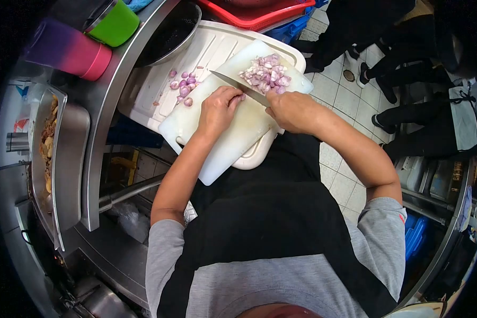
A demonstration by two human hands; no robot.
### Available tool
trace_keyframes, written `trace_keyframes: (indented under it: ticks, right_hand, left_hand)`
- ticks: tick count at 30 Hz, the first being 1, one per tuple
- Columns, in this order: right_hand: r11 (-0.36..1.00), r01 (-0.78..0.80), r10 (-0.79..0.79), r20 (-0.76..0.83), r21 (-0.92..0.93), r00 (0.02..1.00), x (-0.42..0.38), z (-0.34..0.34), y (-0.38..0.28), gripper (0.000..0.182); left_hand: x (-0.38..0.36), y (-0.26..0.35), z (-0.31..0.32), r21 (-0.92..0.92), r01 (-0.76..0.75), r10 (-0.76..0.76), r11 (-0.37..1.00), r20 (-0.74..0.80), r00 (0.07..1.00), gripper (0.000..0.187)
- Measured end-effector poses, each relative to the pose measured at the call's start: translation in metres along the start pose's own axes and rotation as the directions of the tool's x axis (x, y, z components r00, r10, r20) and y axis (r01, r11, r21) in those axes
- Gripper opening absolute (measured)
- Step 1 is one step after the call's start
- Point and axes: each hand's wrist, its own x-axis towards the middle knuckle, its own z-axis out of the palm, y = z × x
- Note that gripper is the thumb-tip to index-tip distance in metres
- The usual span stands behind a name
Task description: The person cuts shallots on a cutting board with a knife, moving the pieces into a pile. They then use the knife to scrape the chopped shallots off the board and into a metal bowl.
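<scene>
My right hand [297, 111] grips a kitchen knife [229, 80], whose blade lies across a white cutting board [212, 164] and points to the upper left. Beside the blade, the curled fingers of my left hand [217, 111] pinch a small purple shallot [243, 97] against the board. A pile of chopped shallots [265, 73] sits on the board beyond the knife. Several peeled shallots [184, 89] lie to the left of the board on a cream plastic lid [143, 108], which is under the board. My right hand hides the knife's handle.
A dark metal bowl [183, 34] sits at the lid's upper left, and a red basket [254, 18] stands behind. Pink-purple [71, 50] and green [114, 24] cups and a food tray [58, 159] are at left. People in dark trousers stand at right.
</scene>
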Motion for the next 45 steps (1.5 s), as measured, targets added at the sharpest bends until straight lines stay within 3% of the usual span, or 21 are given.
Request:
trace_keyframes:
  ticks: [2, 5, 11, 12, 14, 17, 20, 24, 26, 30, 32, 36, 38, 41, 45]
  right_hand:
    - [0.993, -0.023, 0.035, -0.099, 0.112, 0.994, 0.004, 0.022, 0.003, 0.028]
    - [0.995, -0.028, 0.041, -0.138, 0.097, 0.99, 0.012, 0.037, 0.005, 0.027]
    - [1.0, -0.015, 0.015, 0.021, -0.001, 1.0, 0.0, -0.008, -0.009, 0.027]
    - [1.0, -0.012, 0.013, 0.025, -0.006, 1.0, 0.002, 0.002, -0.008, 0.027]
    - [0.996, -0.072, 0.078, -0.112, 0.059, 0.991, 0.009, 0.031, -0.003, 0.027]
    - [0.992, -0.038, 0.053, -0.127, 0.119, 0.99, 0.014, 0.033, 0.001, 0.027]
    - [0.999, -0.035, 0.035, -0.017, 0.034, 0.999, 0.006, -0.002, -0.006, 0.026]
    - [0.999, -0.019, 0.02, -0.001, 0.046, 1.0, 0.005, 0.006, -0.008, 0.025]
    - [0.986, -0.103, 0.117, -0.106, 0.13, 0.987, 0.014, 0.038, -0.003, 0.026]
    - [0.991, -0.005, 0.021, -0.119, 0.136, 0.993, 0.009, 0.014, -0.002, 0.027]
    - [0.999, -0.007, 0.008, -0.016, 0.053, 1.0, 0.002, -0.007, -0.008, 0.026]
    - [0.995, -0.036, 0.044, -0.082, 0.094, 0.996, 0.007, 0.022, -0.007, 0.027]
    - [0.977, -0.116, 0.135, -0.1, 0.177, 0.986, 0.015, 0.039, -0.005, 0.028]
    - [0.993, -0.035, 0.043, -0.062, 0.117, 0.997, 0.013, 0.016, -0.002, 0.028]
    - [0.995, -0.048, 0.046, 0.015, 0.083, 0.999, 0.001, -0.004, -0.012, 0.028]
  left_hand:
    - [-0.001, 0.002, 0.001, -0.008, -0.004, 0.004, 1.0, -0.011, 1.0, 0.012]
    - [-0.001, 0.0, 0.001, -0.012, -0.021, 0.021, 1.0, -0.032, 0.999, 0.012]
    - [-0.004, -0.003, 0.004, -0.014, -0.036, 0.035, 0.999, -0.037, 0.999, 0.011]
    - [-0.005, -0.003, 0.004, -0.019, -0.041, 0.04, 0.999, -0.05, 0.998, 0.011]
    - [-0.004, -0.003, 0.004, -0.018, -0.05, 0.049, 0.999, -0.06, 0.997, 0.011]
    - [-0.004, -0.004, 0.004, -0.026, -0.056, 0.054, 0.998, -0.064, 0.996, 0.011]
    - [-0.005, -0.004, 0.006, -0.029, -0.042, 0.041, 0.999, -0.051, 0.998, 0.011]
    - [-0.006, -0.004, 0.006, -0.025, -0.024, 0.023, 0.999, -0.063, 0.998, 0.01]
    - [-0.006, -0.003, 0.005, -0.03, -0.041, 0.038, 0.999, -0.076, 0.996, 0.01]
    - [-0.006, -0.001, 0.004, -0.025, -0.039, 0.037, 0.999, -0.064, 0.997, 0.01]
    - [-0.007, -0.004, 0.008, -0.023, -0.039, 0.037, 0.999, -0.064, 0.997, 0.01]
    - [-0.007, -0.003, 0.006, -0.034, -0.05, 0.046, 0.998, -0.087, 0.995, 0.009]
    - [-0.006, -0.002, 0.006, -0.037, -0.054, 0.05, 0.998, -0.096, 0.994, 0.008]
    - [-0.008, -0.001, 0.003, -0.007, -0.048, 0.047, 0.999, -0.069, 0.996, 0.01]
    - [-0.008, -0.001, 0.006, -0.004, -0.052, 0.051, 0.999, -0.087, 0.995, 0.006]
